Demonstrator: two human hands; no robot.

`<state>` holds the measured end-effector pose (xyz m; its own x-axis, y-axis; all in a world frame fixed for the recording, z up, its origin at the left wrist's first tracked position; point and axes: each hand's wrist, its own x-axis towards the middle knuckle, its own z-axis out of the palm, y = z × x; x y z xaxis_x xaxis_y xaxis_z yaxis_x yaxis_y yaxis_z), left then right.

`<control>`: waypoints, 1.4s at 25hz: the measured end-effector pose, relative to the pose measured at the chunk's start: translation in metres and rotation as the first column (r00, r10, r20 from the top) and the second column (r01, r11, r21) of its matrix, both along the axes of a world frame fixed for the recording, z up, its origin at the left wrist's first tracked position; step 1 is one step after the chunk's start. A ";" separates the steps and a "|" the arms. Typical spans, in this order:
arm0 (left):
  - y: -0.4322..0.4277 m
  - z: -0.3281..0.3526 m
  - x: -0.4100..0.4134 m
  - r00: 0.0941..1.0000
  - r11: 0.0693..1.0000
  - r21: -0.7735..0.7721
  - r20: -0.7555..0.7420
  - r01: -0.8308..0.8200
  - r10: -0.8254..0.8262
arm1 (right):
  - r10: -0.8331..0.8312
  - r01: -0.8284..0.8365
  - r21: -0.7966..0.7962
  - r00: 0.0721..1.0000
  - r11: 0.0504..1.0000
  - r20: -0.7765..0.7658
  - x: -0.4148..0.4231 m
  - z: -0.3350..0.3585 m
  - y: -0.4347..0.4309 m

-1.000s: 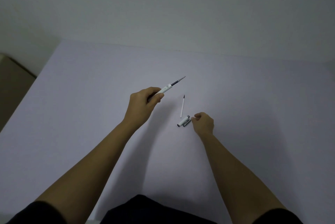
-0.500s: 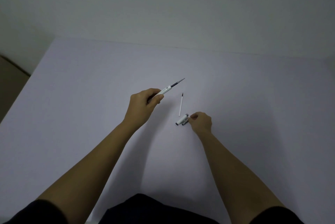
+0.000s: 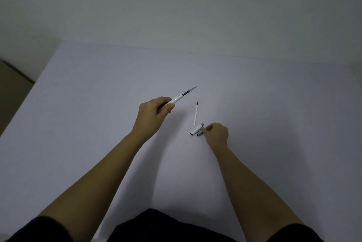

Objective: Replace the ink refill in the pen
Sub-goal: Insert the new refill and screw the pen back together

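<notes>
While gripped, pen [image 3: 177, 99] tip points up-right

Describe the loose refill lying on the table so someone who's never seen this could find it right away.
Start at the pale tabletop and find the right hand near its middle. Just beyond its fingertips lies the thin white refill stick with a dark tip, pointing away from the person. Unlike the short white pen cap beside it, it is long and needle-slim, and no hand touches it.

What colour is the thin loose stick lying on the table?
White, with a small dark tip at its far end: the spare refill, seen in the head view.
</notes>
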<state>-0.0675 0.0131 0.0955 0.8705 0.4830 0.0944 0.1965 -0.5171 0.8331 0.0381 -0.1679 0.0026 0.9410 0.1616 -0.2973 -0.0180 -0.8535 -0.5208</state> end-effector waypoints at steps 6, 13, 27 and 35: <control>-0.001 -0.005 -0.002 1.000 1.000 -0.002 -0.030 0.007 -0.007 | -0.147 0.150 0.007 0.973 0.989 -0.178 0.010 0.001 -0.007; 0.004 -0.015 -0.009 0.991 0.998 -0.008 -0.121 0.064 -0.064 | -0.139 0.450 0.722 0.883 0.526 -0.449 0.025 0.045 0.005; 0.007 -0.012 -0.007 0.988 0.990 0.087 -0.117 0.113 -0.102 | 0.017 0.414 0.843 0.895 0.343 -0.446 0.019 0.075 0.020; 0.007 -0.011 -0.007 0.988 0.989 0.086 -0.111 0.117 -0.107 | 0.017 0.428 0.848 0.890 0.312 -0.455 0.020 0.079 0.021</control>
